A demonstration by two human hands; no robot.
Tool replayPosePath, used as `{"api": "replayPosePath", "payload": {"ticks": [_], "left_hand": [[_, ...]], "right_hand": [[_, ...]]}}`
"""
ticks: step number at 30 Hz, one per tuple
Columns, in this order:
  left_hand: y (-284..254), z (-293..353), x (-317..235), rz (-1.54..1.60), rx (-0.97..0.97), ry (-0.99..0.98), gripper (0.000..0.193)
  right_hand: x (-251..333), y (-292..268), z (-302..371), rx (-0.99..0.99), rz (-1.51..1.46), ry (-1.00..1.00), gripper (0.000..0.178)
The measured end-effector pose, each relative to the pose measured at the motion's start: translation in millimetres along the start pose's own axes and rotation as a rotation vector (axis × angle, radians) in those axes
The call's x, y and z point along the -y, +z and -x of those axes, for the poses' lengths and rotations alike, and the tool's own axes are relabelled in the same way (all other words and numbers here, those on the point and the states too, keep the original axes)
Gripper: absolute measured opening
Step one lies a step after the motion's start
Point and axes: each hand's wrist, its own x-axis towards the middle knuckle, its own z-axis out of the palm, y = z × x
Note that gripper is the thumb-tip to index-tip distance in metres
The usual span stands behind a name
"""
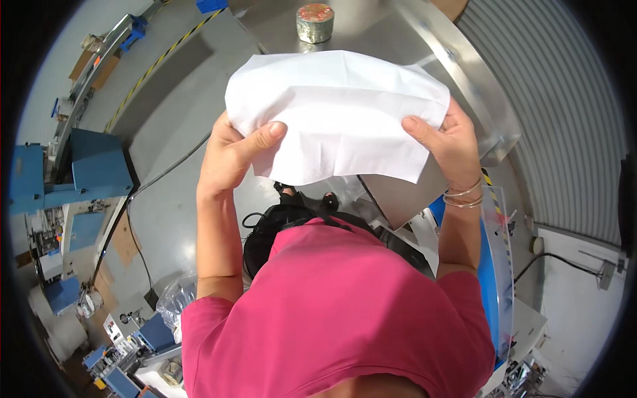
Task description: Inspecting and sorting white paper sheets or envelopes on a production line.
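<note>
A white sheet, thin and creased by folds, is stretched between my two hands in front of me. Whether it is cloth or paper I cannot tell. My left hand grips its left end, thumb on top and fingers hidden behind. At the right end my right hand pinches it the same way; bracelets circle that wrist. The sheet's lower edge hangs free. Just beyond its top edge, a round silvery tin-like thing with a red patterned top stands on the metal table.
Blue machine cabinets stand on the left, with a dark cable running over the floor. A clear plastic panel rises beside my right arm. Corrugated wall lines the right. A clear plastic bag lies at lower left.
</note>
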Motion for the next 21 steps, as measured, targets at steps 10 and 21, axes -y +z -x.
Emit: {"api": "replayPosePath", "payload": {"ticks": [10, 21], "left_hand": [[-2, -13, 7, 0.114, -0.152, -0.118, 0.032], [-3, -18, 13, 0.042, -0.189, -0.093, 0.035]], "right_hand": [[-6, 3, -8, 0.039, -0.015, 0.009, 0.035], [-11, -12, -7, 0.047, -0.118, 0.123, 0.042]]}}
